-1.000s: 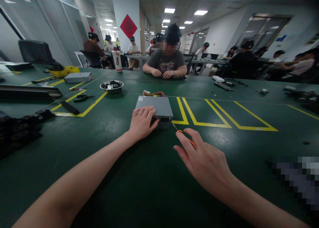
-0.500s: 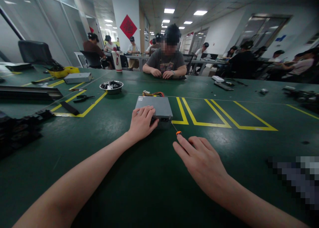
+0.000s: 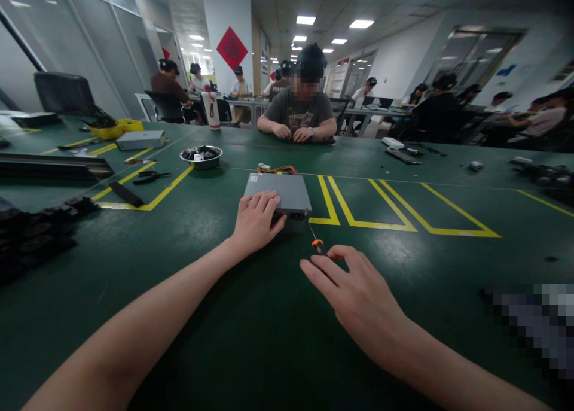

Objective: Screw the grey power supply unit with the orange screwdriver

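Note:
A grey metal computer power supply [image 3: 291,193] lies on the green table, its socket side facing me and a bundle of coloured wires [image 3: 282,169] at its far side. My left hand [image 3: 256,222] grips its near left part, fingers on top and thumb against the front face. In my right hand [image 3: 347,279] is a screwdriver [image 3: 318,247] with an orange and black handle. Its thin shaft points at the lower right corner of the power supply's front; whether the tip sits in a screw is too small to tell. Part of the handle is hidden by my fingers.
A steel bowl [image 3: 201,157] with small parts stands beyond my left hand. Dark parts are piled at the left edge [image 3: 36,237], near black tools [image 3: 150,176]. Across the table a person [image 3: 298,109] works. Yellow tape [image 3: 381,225] marks the tabletop.
My right hand has shifted slightly left and its fingers sit differently around the screwdriver, so more of the handle shows. My left hand and the power supply stay put.

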Motion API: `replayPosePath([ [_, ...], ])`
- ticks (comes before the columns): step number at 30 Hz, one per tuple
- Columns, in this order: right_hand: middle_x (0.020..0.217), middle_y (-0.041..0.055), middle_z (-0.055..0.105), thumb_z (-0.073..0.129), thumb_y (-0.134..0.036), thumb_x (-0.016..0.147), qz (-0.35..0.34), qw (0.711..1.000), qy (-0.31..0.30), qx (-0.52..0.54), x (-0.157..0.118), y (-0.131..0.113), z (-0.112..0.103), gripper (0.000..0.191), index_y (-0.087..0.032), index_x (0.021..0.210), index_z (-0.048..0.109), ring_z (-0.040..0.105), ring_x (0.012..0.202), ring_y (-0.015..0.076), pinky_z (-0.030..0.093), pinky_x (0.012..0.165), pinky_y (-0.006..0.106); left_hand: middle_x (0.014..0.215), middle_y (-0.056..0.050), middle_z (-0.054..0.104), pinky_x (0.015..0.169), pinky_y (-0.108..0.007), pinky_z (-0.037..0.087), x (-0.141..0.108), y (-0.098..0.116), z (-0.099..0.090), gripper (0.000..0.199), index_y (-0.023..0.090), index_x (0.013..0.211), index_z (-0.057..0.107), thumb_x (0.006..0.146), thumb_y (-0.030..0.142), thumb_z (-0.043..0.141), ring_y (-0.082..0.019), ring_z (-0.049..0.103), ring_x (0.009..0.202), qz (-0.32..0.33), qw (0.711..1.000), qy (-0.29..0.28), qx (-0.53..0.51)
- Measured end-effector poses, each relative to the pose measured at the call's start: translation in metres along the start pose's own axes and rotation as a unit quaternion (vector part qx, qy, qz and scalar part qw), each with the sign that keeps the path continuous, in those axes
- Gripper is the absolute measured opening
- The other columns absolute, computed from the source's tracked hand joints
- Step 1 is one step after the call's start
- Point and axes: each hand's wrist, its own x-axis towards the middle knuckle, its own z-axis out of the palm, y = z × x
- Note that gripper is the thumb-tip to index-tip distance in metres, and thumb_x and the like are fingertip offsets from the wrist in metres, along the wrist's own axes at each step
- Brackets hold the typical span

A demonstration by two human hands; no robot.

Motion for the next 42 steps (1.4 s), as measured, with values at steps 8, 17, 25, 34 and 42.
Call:
replayPosePath([
  [8,0.104,0.0153,0.061,0.048,-0.012,0.08,0.01,0.999,0.045,0.026,-0.001,0.007,0.014,0.022,-0.011,0.098,0.06,0.057,0.077,0.0171,0.047,0.065,0.03,0.122,-0.009,0.054,0.092,-0.042,0.029,0.0,0.001,0.0,0.033,0.019,0.112,0.049,0.083,0.035,0.048,-0.025,0.047,0.113,-0.004,1.0,0.007,-0.002],
  [17,0.1,0.0151,0.063,0.045,-0.009,0.083,-0.082,0.991,0.096,0.035,-0.002,-0.003,0.013,0.017,-0.011,0.091,0.059,0.059,0.074,0.0143,0.047,0.066,0.028,0.122,-0.009,0.054,0.092,-0.042,0.029,0.0,0.0,0.0,0.032,0.019,0.111,0.05,0.083,0.035,0.047,-0.025,0.046,0.114,-0.004,1.0,0.005,-0.003],
  [25,0.105,0.0151,0.061,0.043,-0.008,0.083,-0.086,0.993,0.067,0.051,-0.004,0.002,0.03,0.02,-0.011,0.096,0.058,0.059,0.079,0.0152,0.049,0.069,0.03,0.122,-0.009,0.054,0.093,-0.042,0.029,0.001,0.001,-0.001,0.033,0.02,0.112,0.05,0.082,0.034,0.049,-0.025,0.045,0.114,-0.007,1.0,0.002,-0.003],
  [34,0.106,0.0157,0.06,0.043,-0.008,0.083,-0.087,0.993,0.063,0.052,-0.003,0.004,0.032,0.021,-0.011,0.098,0.058,0.059,0.082,0.0159,0.049,0.07,0.03,0.122,-0.009,0.054,0.093,-0.041,0.029,0.001,0.001,-0.002,0.033,0.019,0.112,0.05,0.082,0.034,0.049,-0.025,0.045,0.114,-0.008,1.0,0.0,-0.004],
  [42,0.104,0.0156,0.061,0.042,-0.008,0.083,-0.086,0.993,0.069,0.043,-0.002,0.004,0.029,0.02,-0.011,0.095,0.059,0.059,0.078,0.0152,0.049,0.069,0.03,0.121,-0.009,0.054,0.092,-0.042,0.03,0.0,0.001,-0.001,0.033,0.019,0.112,0.05,0.083,0.034,0.049,-0.025,0.046,0.113,-0.007,1.0,0.007,-0.01],
])
